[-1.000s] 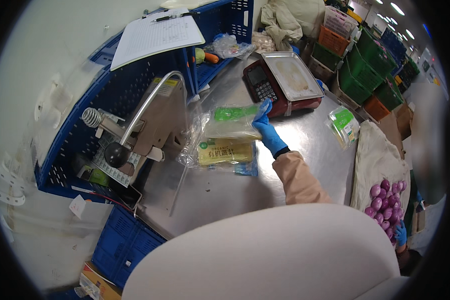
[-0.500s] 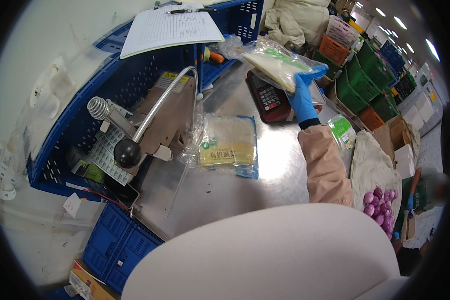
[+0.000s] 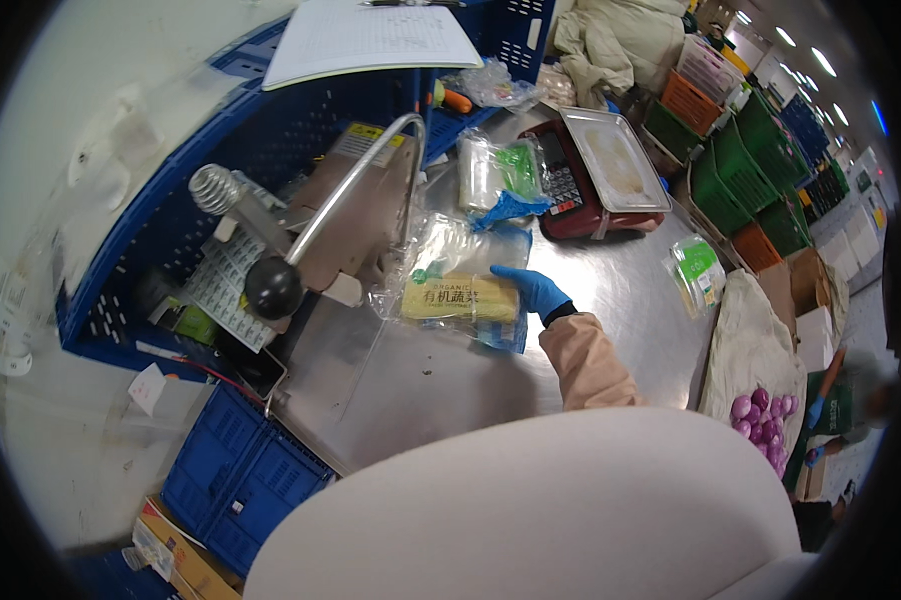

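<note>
My right hand (image 3: 534,291), in a blue glove, is at the right end of a clear plastic bag of pale yellow vegetables (image 3: 456,303). One finger lies over the bag's edge while the others are partly hidden, apparently pinching it. That bag rests flat on the steel table (image 3: 411,400). Just beyond it lies a second clear bag with white and green contents (image 3: 501,175), its blue edge crumpled towards me. My left hand is out of view.
Left of the bags stands a sealing machine with a curved metal lever and black ball knob (image 3: 274,288). A red scale (image 3: 596,222) with a metal pan sits at the far right. Blue crates (image 3: 101,325) line the left. Purple onions (image 3: 764,425) lie on cloth at right.
My right hand has put the white and green bag down beyond the yellow one, left of the scale. It has come back nearer and left, onto the yellow vegetable bag.
</note>
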Available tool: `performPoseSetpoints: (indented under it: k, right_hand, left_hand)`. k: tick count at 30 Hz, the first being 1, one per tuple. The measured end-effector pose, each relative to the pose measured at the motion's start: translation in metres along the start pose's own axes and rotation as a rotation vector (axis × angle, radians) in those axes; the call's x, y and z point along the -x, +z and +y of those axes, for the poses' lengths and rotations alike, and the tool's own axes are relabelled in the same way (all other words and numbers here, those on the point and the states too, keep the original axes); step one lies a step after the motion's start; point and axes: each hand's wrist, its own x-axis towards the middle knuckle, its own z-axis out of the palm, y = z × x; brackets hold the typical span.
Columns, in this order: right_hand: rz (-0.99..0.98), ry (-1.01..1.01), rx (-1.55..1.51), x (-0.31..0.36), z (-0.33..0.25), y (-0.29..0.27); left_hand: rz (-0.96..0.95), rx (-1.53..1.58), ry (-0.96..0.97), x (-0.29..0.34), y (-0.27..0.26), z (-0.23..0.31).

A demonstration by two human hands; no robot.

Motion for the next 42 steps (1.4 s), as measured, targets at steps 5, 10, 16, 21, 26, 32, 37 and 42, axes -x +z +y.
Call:
performPoseSetpoints:
  k: [5, 10, 16, 21, 26, 32, 37, 42]
  right_hand:
    - [-0.055, -0.039, -0.200, -0.007, 0.036, 0.002]
    - [0.074, -0.146, -0.164, 0.092, 0.132, -0.040]
    - [0.028, 0.125, -0.259, 0.215, 0.219, -0.074]
    - [-0.245, 0.289, -0.271, 0.282, 0.256, -0.001]
    - [-0.523, 0.444, -0.296, 0.352, 0.294, 0.059]
    - [-0.777, 0.581, -0.227, 0.424, 0.324, 0.131]
    - [-0.904, 0.667, -0.050, 0.443, 0.377, 0.209]
    - [-0.996, 0.465, 0.149, 0.501, 0.399, 0.307]
  left_hand:
    - [-0.037, 0.012, 0.065, 0.000, 0.016, -0.003]
    - [-0.127, 0.004, 0.236, 0.021, 0.014, 0.002]
    - [0.303, -0.156, 0.758, 0.061, 0.023, -0.035]
    - [0.352, 0.163, 0.798, 0.215, 0.046, -0.095]
    - [0.867, 0.478, 0.809, 0.355, 0.072, -0.239]
    - [1.621, 0.507, 1.022, 0.532, 0.114, -0.424]
    - [1.095, 0.528, 1.756, 0.642, 0.166, -0.449]
    - [1.259, 0.387, 0.935, 0.684, 0.134, -0.418]
